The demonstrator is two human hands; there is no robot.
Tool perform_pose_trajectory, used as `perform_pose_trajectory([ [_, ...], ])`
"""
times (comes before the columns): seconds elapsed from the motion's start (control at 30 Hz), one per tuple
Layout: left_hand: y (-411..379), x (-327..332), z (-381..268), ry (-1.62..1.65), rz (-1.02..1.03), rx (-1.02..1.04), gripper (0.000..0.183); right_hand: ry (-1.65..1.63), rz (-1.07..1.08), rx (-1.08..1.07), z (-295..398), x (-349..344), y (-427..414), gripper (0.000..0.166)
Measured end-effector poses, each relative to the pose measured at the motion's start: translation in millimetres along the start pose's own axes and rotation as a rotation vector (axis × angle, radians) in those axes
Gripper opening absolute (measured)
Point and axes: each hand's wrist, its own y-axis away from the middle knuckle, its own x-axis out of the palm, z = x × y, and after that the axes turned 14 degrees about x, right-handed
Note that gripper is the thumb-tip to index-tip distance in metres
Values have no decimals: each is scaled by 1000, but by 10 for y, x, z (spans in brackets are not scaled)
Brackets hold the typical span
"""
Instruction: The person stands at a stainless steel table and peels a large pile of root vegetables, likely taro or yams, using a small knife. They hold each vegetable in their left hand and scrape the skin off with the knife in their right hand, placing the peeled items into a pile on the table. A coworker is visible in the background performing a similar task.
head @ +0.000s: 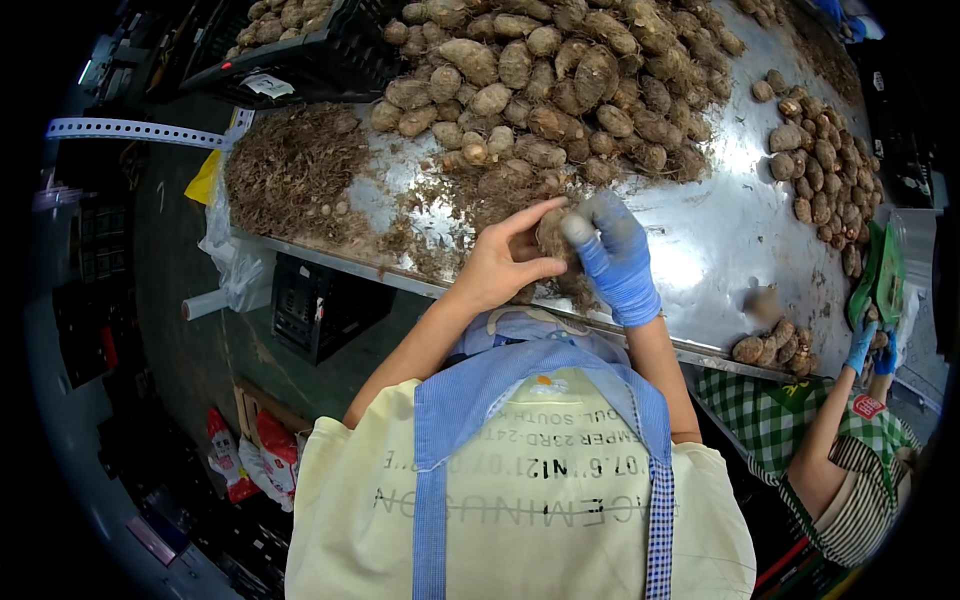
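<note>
My bare left hand [506, 259] holds a hairy brown taro corm [553, 234] between its thumb and fingers, above the near edge of a metal table. My right hand [613, 251], in a blue glove with greyish fingers, is against the right side of that corm; whether it grips the corm too is unclear. Beyond my hands lies a large heap of fibrous taro corms [555, 82]. Loose root fibres [517, 191] are spread between the heap and my hands. A blurred corm [763, 306] shows above a small group of corms [772, 349] at the table's near right.
A mound of brown fibres [292, 165] covers the table's left end, below a black crate [322, 71] of corms. More corms [829, 172] lie at the right. A co-worker's blue-gloved hands [862, 346] hold corms near a green bag [881, 274]. The metal table edge [352, 271] is close to me.
</note>
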Motion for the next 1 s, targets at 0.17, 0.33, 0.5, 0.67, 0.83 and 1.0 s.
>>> perform_pose_trajectory([
  [0.17, 8, -27, 2, 189, -3, -4, 70, -225, -96, 138, -216, -24, -38, 31],
  [0.33, 1, -103, 73, 202, -42, -15, 65, -170, 9, 8, -27, -44, 24, 36],
  [0.5, 49, -122, 104, 345, -31, -120, 66, 57, 20, -73, -9, -41, 46, 36],
  [0.67, -3, -99, -62, 483, -15, -81, 60, -298, -83, 221, -403, 1, 3, 33],
  [0.83, -10, -92, -25, 462, -82, -105, 57, -167, 39, 33, -97, 6, 86, 37],
  [1.0, 20, -106, 31, 536, -76, -99, 56, 62, 13, -54, -56, 13, 83, 35],
])
